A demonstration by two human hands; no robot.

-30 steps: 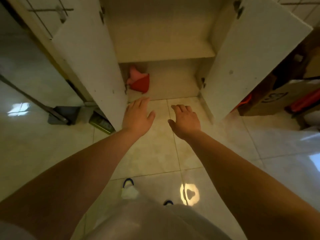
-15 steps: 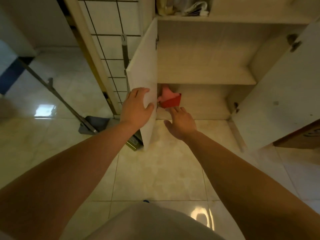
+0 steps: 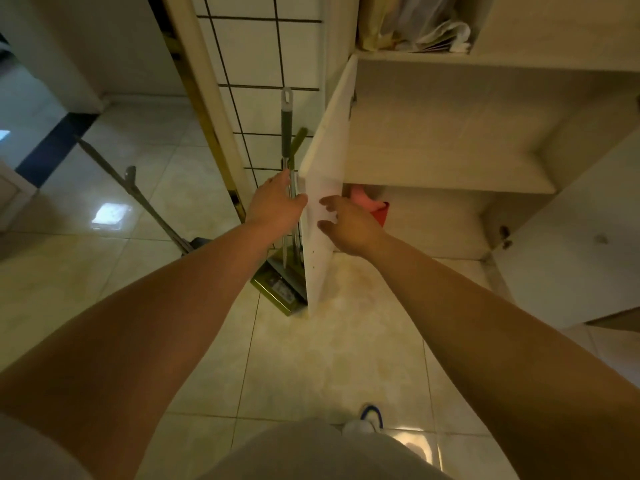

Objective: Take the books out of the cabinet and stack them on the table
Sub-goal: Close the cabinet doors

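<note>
**Both hands at the left cabinet door**

The left hand [image 3: 273, 206] is on the outer side of the left door [image 3: 323, 216] of the cabinet [image 3: 450, 133]. Its fingers are straight and reach along the free edge of the door, and the thumb lies at this edge. The right hand [image 3: 349, 226] is on the inner side of the same door. Its fingers are loosely spread and only a little bent, and the fingertips are at the white panel; if they really press it, I cannot tell. The door stands open, almost edge-on to the camera.

Behind the right hand, in the bottom compartment near its left corner, there is a red and pink object [image 3: 372, 206]. The middle shelf [image 3: 450, 174] shows only bare board. On the top shelf, at its left end, stands a pile of books and papers [image 3: 415, 26]. The right door [image 3: 571, 258] is also wide open.

To the left of the cabinet, a broom with a dustpan [image 3: 280, 282] leans at the tiled wall [image 3: 263, 64], just beside the left door. A mop handle [image 3: 138, 199] crosses the floor [image 3: 311, 358] further left.
</note>
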